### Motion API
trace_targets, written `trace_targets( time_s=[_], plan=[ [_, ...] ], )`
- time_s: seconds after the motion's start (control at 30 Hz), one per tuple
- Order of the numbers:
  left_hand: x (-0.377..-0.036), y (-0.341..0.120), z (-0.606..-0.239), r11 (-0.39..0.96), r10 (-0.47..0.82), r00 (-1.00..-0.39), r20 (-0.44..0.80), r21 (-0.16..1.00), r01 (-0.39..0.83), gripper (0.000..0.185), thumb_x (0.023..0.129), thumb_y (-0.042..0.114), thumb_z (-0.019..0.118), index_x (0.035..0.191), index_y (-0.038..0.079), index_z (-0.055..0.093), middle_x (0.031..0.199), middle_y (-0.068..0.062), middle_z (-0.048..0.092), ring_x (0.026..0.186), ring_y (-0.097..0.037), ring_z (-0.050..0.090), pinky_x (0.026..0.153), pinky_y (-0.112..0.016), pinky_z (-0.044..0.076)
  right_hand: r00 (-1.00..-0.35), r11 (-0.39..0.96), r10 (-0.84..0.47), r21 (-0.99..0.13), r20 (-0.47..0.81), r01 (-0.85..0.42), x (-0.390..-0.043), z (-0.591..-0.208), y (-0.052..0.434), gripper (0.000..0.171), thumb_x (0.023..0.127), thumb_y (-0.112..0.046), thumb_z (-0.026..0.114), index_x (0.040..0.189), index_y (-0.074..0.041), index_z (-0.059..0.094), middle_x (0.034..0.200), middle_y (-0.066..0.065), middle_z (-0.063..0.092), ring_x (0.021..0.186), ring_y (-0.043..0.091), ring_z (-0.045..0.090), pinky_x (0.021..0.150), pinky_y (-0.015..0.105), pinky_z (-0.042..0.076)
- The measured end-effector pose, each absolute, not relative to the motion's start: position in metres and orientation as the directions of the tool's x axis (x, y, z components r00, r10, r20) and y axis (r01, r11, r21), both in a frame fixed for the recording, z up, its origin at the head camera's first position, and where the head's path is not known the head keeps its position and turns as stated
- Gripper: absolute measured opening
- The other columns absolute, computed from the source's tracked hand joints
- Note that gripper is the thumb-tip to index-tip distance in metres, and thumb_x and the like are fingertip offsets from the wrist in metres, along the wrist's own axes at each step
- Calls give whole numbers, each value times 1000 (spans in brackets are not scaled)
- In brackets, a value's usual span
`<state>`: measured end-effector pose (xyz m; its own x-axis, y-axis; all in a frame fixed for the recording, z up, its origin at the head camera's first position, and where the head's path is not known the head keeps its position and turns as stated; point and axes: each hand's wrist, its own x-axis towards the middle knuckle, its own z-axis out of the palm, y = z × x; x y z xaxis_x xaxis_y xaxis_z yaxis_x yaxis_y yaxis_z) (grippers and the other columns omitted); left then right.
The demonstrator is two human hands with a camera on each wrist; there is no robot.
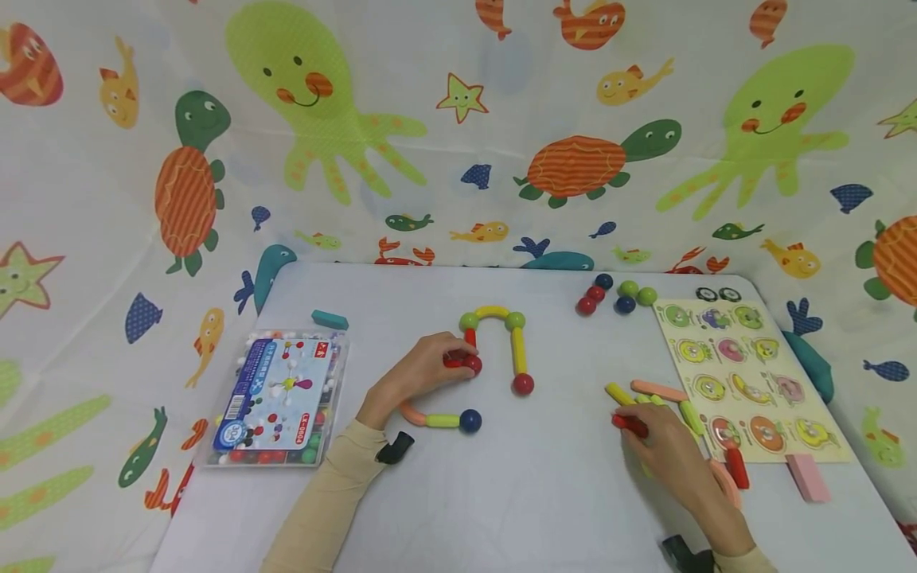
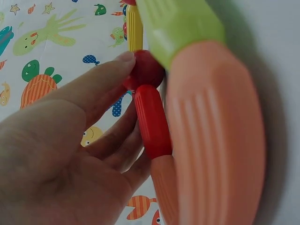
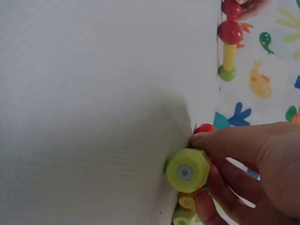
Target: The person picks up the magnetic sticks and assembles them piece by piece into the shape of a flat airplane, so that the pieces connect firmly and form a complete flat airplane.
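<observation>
My left hand (image 1: 427, 368) pinches a red ball (image 1: 473, 364) at the lower left end of an arch of magnetic rods and balls. The left wrist view shows the thumb on that red ball (image 2: 146, 71), with a red rod (image 2: 153, 123) joined to it. The arch has green balls (image 1: 514, 321), a curved yellow rod (image 1: 491, 311), a straight yellow rod (image 1: 518, 352) and another red ball (image 1: 523, 384). On the right, my right hand (image 1: 668, 455) grips a short red rod (image 1: 630, 425) above loose rods, partly hidden by its fingers.
A peach curved rod, green rod (image 1: 442, 420) and blue ball (image 1: 470, 421) lie near my left wrist. A clear box (image 1: 337, 398) stands left, a teal block (image 1: 330, 319) behind it. Several loose balls (image 1: 596, 294) lie at the back; a picture board (image 1: 752, 382) and pink block (image 1: 808, 478) are right.
</observation>
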<state>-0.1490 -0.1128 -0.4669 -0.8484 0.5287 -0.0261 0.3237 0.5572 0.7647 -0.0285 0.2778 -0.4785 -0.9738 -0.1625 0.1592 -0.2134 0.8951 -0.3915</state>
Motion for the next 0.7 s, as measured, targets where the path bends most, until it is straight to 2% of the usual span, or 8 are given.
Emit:
trace_targets(
  time_s=[0.17,0.27,0.4,0.5,0.57,0.7],
  plan=[
    [-149,-113,-467,569,524,-851,-40,760,314,39,89,17,80,126,13,71,111,-1,66,103,-18,58,95,-37,53,-965,888,-165,-396,203,-235,-31,-481,277,32,80,-4,84,109,-6,73,105,9,72,98,26,64,84,49,52],
    [-149,-112,-468,573,526,-849,-46,757,314,39,89,18,80,126,14,70,112,-1,66,104,-17,58,95,-36,53,-959,876,-175,-410,222,-254,-34,-481,275,33,83,-5,82,113,-7,71,107,8,72,99,24,64,84,43,52],
    [-150,-113,-468,572,529,-848,-43,756,319,39,89,19,79,127,14,70,112,0,66,104,-17,58,95,-36,53,-942,838,-194,-453,275,-305,-42,-476,268,37,86,-3,79,120,-9,67,112,4,71,95,15,61,83,17,48],
    [-150,-113,-468,570,531,-847,-35,754,326,39,89,18,79,127,14,70,112,-1,66,104,-17,58,95,-36,53,-923,770,-206,-529,325,-358,-51,-468,256,41,86,-1,78,124,-10,66,116,2,69,97,10,59,87,3,42],
    [-150,-114,-469,567,534,-845,-33,756,328,39,89,18,79,127,13,70,112,-1,67,103,-17,57,95,-35,52,-915,722,-214,-576,342,-384,-58,-463,246,42,87,0,77,125,-11,66,118,0,68,102,7,58,90,1,41],
    [-151,-113,-470,564,540,-841,-36,757,330,39,90,18,79,127,13,70,113,-2,67,104,-17,57,95,-35,51,-912,671,-230,-623,339,-401,-74,-457,224,42,89,-5,77,128,-16,66,119,-5,68,104,4,58,88,8,46]
  ],
)
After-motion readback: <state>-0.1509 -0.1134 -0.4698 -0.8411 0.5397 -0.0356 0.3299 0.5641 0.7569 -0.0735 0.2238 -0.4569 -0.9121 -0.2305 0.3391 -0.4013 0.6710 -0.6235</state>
